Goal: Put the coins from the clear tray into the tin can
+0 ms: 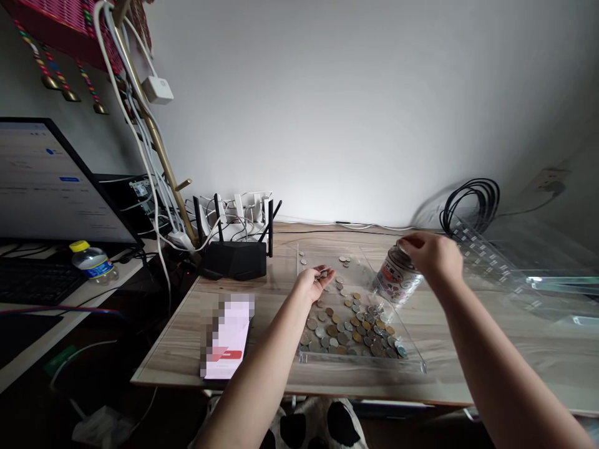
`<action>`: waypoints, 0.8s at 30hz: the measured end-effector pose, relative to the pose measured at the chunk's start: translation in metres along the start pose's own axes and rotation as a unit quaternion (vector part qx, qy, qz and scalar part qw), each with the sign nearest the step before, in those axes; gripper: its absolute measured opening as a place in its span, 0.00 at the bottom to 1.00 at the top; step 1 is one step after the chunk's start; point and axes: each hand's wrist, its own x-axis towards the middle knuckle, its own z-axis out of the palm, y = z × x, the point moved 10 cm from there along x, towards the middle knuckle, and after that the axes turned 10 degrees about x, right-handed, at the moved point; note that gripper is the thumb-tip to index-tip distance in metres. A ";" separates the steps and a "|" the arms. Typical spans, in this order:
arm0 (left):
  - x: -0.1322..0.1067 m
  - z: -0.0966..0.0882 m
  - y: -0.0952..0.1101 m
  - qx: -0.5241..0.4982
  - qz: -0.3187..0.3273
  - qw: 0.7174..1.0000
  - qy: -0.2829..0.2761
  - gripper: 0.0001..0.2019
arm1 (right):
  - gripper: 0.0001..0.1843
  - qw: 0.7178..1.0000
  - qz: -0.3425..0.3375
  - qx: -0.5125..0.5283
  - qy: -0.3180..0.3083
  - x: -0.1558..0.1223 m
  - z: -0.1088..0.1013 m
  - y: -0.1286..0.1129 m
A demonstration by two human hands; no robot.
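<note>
A clear plastic tray (416, 362) lies on the wooden table, with several silver and brass coins (352, 330) spread over it. My left hand (314, 279) hovers palm up over the tray's left side, its fingers curled round a few coins. My right hand (433, 254) grips a glass jar (395, 279) with a printed label from above. The jar is tilted, its mouth pointing down toward the coins in the tray.
A black router (235, 257) with antennas stands at the table's back left, amid white cables. A phone (229, 337) lies near the front edge. A monitor (42, 181) and water bottle (91, 260) sit at left. Clear acrylic trays (524, 268) and a coiled black cable (470, 199) are at right.
</note>
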 end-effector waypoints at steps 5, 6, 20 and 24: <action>-0.009 0.015 0.004 0.090 0.025 0.995 -0.046 0.10 | 0.14 0.994 0.079 -0.035 -0.069 0.017 -0.003 0.048; -0.011 0.018 0.003 0.105 0.022 0.993 -0.058 0.10 | 0.15 0.995 0.069 -0.037 -0.060 0.016 -0.002 0.042; -0.004 0.027 -0.018 0.126 -0.057 0.987 -0.084 0.10 | 0.10 0.880 -0.304 0.147 -0.334 -0.089 0.115 -0.115; -0.015 0.036 -0.031 0.209 -0.091 0.964 -0.135 0.10 | 0.10 0.853 -0.277 0.213 -0.387 -0.088 0.111 -0.101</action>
